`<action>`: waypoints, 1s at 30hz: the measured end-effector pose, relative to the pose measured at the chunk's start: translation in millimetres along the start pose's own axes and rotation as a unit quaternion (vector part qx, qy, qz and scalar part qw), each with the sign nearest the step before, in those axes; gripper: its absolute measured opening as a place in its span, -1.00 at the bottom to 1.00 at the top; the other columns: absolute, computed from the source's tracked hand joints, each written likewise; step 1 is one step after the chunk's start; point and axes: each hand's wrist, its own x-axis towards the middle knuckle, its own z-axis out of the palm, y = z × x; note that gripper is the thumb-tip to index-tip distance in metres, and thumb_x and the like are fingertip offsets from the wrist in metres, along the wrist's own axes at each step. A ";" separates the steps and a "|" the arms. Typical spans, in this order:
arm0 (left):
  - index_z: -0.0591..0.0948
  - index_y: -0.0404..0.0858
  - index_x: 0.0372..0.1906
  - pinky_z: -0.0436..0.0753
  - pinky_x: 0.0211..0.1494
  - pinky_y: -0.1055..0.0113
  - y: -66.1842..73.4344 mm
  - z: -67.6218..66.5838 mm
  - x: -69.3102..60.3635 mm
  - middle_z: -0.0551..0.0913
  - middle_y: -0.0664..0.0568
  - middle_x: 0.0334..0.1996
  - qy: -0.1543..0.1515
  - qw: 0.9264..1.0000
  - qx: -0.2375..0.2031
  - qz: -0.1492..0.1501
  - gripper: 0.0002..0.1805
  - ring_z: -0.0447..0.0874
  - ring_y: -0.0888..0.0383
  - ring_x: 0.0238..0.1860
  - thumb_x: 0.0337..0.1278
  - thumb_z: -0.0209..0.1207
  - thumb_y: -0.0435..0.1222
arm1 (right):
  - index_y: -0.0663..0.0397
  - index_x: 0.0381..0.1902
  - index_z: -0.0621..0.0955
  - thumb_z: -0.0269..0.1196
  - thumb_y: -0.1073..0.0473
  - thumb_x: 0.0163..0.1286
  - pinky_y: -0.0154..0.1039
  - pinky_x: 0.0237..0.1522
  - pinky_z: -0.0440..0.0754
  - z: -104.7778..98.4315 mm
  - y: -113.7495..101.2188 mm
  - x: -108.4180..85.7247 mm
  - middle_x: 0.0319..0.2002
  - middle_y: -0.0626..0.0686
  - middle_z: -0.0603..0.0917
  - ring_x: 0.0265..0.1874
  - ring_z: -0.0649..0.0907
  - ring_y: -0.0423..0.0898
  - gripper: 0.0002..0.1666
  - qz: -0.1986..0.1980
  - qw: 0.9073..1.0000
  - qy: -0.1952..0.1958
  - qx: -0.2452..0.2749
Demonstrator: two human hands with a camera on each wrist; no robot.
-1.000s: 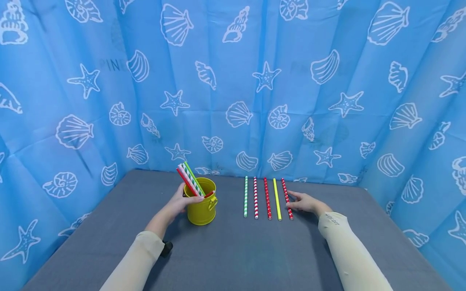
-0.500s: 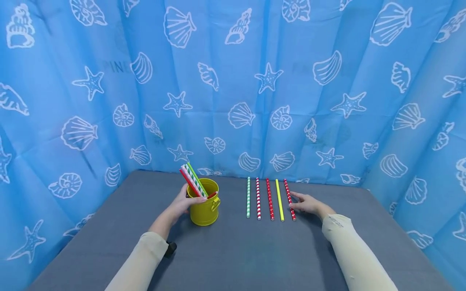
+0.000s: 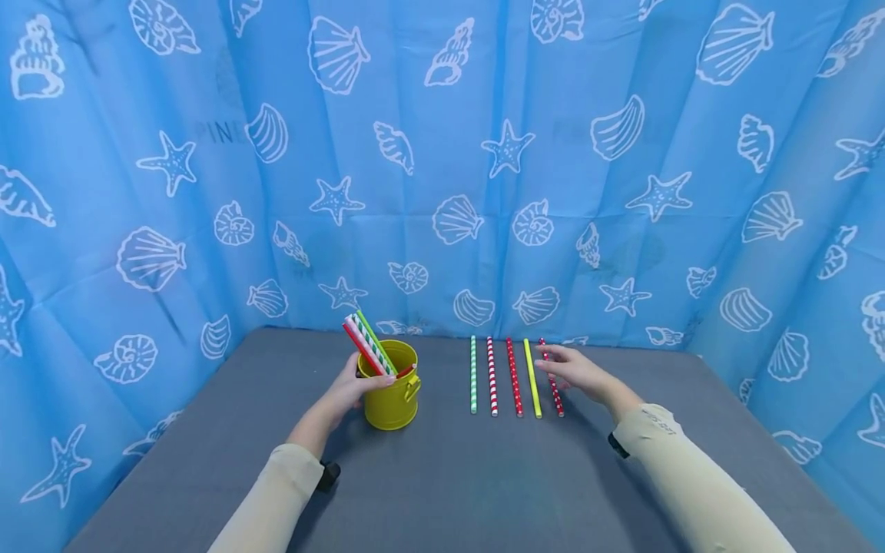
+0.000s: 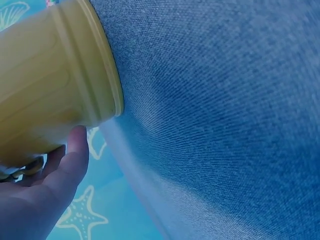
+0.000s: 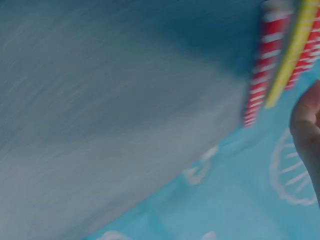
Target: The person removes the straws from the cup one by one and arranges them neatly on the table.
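In the head view my left hand (image 3: pixel 343 390) holds the yellow bucket (image 3: pixel 390 403) by its left side, thumb at the rim; the left wrist view shows its fingers (image 4: pixel 75 155) against the bucket wall (image 4: pixel 50 75). Several straws (image 3: pixel 368 343) lean inside the bucket. Above the rightmost red dotted straw (image 3: pixel 557 399) hovers my right hand (image 3: pixel 584 376), fingers extended and holding nothing. To its left lie a yellow straw (image 3: pixel 532 379), a red dotted straw (image 3: pixel 515 376), a red-white striped straw (image 3: pixel 492 376) and a green-white striped one (image 3: pixel 473 376), side by side.
A grey cloth covers the table (image 3: pixel 442 491). Behind it and at both sides hangs a blue curtain (image 3: pixel 415 261) with white shell prints, close to the straws' far ends.
My right hand has risen off the rightmost red dotted straw and shifted left over it. The left hand still holds the bucket. The head view has shifted slightly.
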 end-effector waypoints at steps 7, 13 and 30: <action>-0.02 -0.18 0.47 0.29 0.22 -0.32 -1.7 -3.3 0.4 0.14 -0.25 0.39 -0.013 1.000 0.016 0.008 -0.03 0.11 -0.26 0.34 0.13 0.29 -0.01 | 0.35 0.45 0.13 0.02 0.07 0.55 0.15 0.18 0.45 29.6 -33.0 14.7 0.28 0.42 0.32 0.15 0.47 0.21 -0.30 -0.051 0.989 0.002 0.137; 0.00 -0.18 0.46 0.29 0.25 -0.29 -1.6 -3.8 -1.1 0.16 -0.26 0.37 -0.017 1.000 0.018 0.019 -0.02 0.13 -0.26 0.34 0.10 0.32 0.00 | 0.38 0.42 0.18 0.05 0.13 0.53 0.02 0.17 0.50 55.8 -54.2 26.1 0.20 0.34 0.41 0.11 0.54 0.14 -0.34 -0.092 0.979 0.003 0.182; 0.09 -0.27 0.41 0.18 0.37 -0.20 -5.8 -6.1 3.1 0.25 -0.28 0.34 -0.003 0.997 0.056 0.056 -0.07 0.17 -0.24 0.34 0.06 0.39 -0.13 | 0.35 0.22 0.47 0.17 0.21 0.45 -0.03 0.15 0.52 142.1 -124.5 66.6 0.11 0.33 0.55 0.08 0.60 0.14 -0.54 -0.138 0.972 -0.024 0.190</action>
